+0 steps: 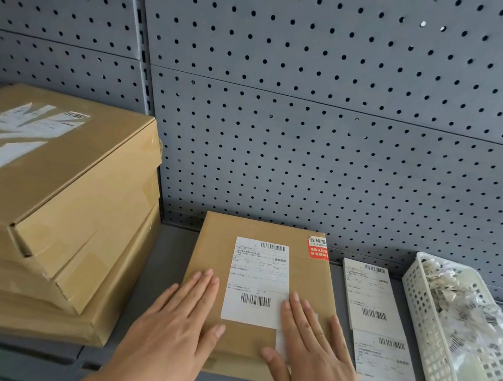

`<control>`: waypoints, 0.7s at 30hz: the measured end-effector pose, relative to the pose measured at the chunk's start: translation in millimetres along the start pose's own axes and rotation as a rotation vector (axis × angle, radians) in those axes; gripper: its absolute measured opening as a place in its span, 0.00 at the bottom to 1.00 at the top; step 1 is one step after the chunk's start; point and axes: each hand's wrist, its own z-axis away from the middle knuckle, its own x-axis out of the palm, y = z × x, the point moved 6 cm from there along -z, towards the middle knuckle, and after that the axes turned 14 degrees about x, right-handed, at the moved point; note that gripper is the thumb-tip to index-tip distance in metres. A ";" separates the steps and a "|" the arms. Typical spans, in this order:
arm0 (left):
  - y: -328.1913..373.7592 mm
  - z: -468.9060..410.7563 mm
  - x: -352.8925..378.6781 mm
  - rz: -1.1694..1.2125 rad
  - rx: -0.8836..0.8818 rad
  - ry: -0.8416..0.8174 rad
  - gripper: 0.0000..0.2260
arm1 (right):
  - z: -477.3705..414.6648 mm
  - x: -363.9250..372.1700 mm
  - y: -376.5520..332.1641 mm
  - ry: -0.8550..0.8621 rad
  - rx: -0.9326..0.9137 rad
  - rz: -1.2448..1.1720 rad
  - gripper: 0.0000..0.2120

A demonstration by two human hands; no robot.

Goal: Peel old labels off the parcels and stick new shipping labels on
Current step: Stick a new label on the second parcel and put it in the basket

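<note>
On the shelf (162,275), left hand (177,327) and right hand (313,350) are pressing the parcel (217,244), fingers straight. Neither is gripping anything.

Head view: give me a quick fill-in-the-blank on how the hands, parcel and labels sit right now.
The left hand and right hand both lie ____ on the small parcel.
The red sticker sits at that parcel's far ____ corner.
The label strip lies ____ the parcel and the white basket.
Missing words: flat; right; between.
</note>
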 end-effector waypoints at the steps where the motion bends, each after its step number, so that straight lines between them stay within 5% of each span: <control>1: -0.9 1.1 -1.2 0.040 -0.019 -0.018 0.33 | -0.7 -0.1 0.6 -0.012 -0.004 -0.009 0.34; 4: -3.2 0.6 -9.3 0.190 -0.040 0.153 0.38 | -2.8 0.5 6.9 -0.086 0.017 -0.059 0.34; 14: -23.7 -1.4 -7.2 1.072 -0.426 0.226 0.48 | -21.2 -4.8 48.2 -0.234 0.445 -0.725 0.36; 21: -22.4 -8.8 1.1 1.098 -0.430 0.271 0.51 | -24.6 19.7 52.1 -0.350 0.607 -0.935 0.36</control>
